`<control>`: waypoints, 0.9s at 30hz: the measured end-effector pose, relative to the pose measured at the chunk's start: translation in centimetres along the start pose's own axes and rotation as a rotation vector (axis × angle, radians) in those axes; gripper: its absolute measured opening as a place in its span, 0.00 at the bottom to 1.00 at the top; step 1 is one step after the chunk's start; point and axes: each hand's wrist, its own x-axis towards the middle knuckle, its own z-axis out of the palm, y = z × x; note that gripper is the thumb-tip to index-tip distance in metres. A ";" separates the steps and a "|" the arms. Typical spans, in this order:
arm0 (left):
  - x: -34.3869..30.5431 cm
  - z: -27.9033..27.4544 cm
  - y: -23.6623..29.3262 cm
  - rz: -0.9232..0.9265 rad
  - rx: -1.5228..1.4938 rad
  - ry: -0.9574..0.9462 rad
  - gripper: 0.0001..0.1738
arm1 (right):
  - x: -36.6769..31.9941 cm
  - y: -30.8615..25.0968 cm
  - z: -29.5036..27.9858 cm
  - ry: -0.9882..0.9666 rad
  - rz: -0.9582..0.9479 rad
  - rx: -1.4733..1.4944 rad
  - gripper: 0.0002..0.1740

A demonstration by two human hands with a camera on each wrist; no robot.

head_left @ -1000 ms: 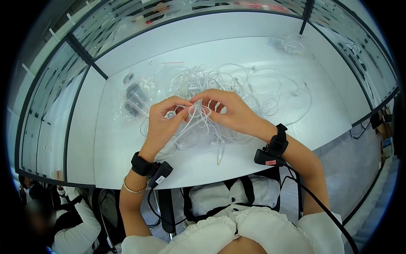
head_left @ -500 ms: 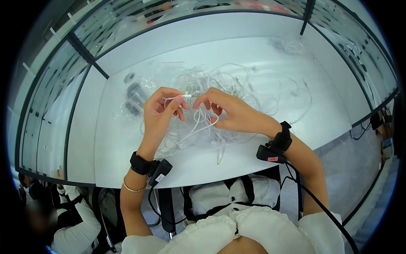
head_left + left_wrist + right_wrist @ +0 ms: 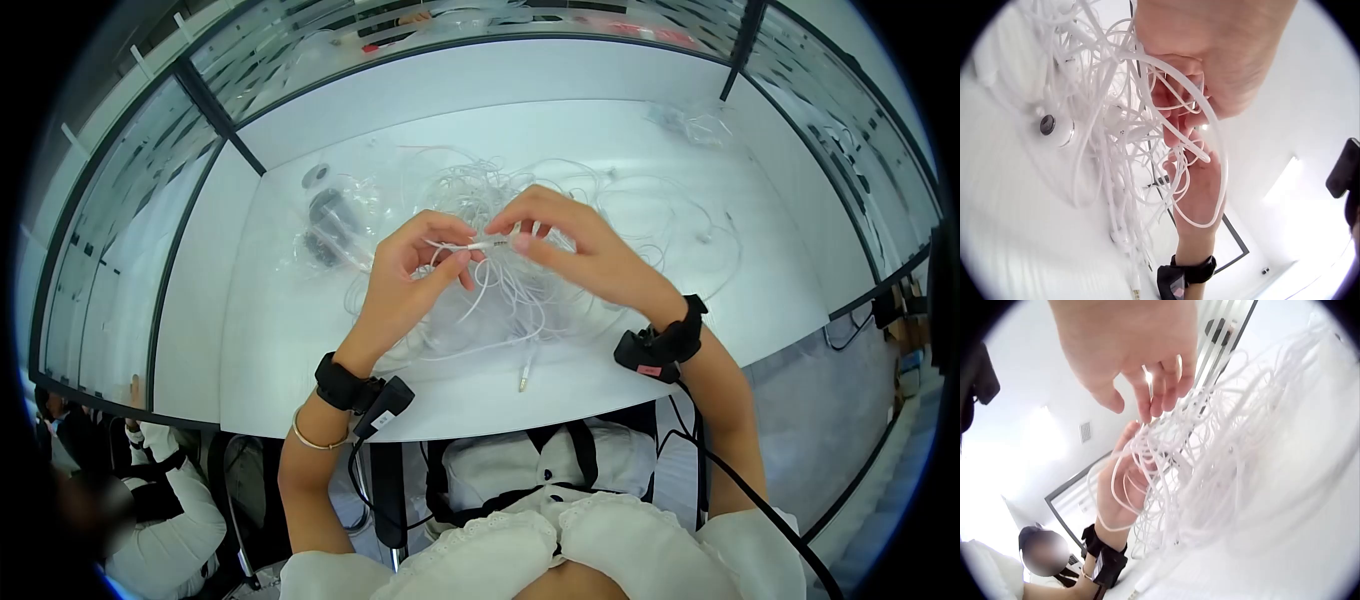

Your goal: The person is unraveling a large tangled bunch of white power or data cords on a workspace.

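Observation:
Over a tangle of white earphone cables (image 3: 505,305), my left hand (image 3: 410,265) pinches a white earphone plug (image 3: 483,245) between thumb and fingers. Its metal tip points toward my right hand (image 3: 590,250), which hovers close by with thumb and fingers apart. In the right wrist view, a gap separates the right thumb (image 3: 1110,400) from its bent fingers. Loops of cable (image 3: 1219,169) hang below the left hand in the left wrist view. An earbud (image 3: 1059,130) lies on the table beside the tangle. Another plug (image 3: 523,380) points toward the table's front edge.
The white table (image 3: 640,345) has low partition walls around its back and sides. A clear plastic bag (image 3: 335,225) with dark contents lies at the left, another plastic bag (image 3: 690,122) at the back right. Another person (image 3: 165,520) sits at the lower left.
My hands parted, then came close again. The left hand has moved right with the plug, and the right hand has risen beside its tip. The head view has shifted slightly.

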 end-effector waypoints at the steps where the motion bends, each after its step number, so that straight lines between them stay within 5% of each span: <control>1: 0.1 0.1 0.0 0.021 -0.003 -0.003 0.13 | 0.0 -0.1 0.5 -0.002 0.012 -0.045 0.12; 10: -0.1 -0.2 2.0 0.099 0.248 0.033 0.28 | 0.3 0.4 1.9 0.008 0.020 -0.045 0.05; 13: 0.1 -0.5 1.2 0.254 0.230 -0.008 0.29 | -0.1 0.5 2.0 0.054 0.033 -0.014 0.05; 19: 0.1 -0.3 2.0 0.007 -0.266 0.047 0.32 | 0.1 0.0 2.6 0.137 -0.021 0.030 0.06; 27: 0.2 0.0 0.5 0.088 0.028 -0.056 0.27 | 0.1 0.4 3.1 0.113 0.024 0.112 0.11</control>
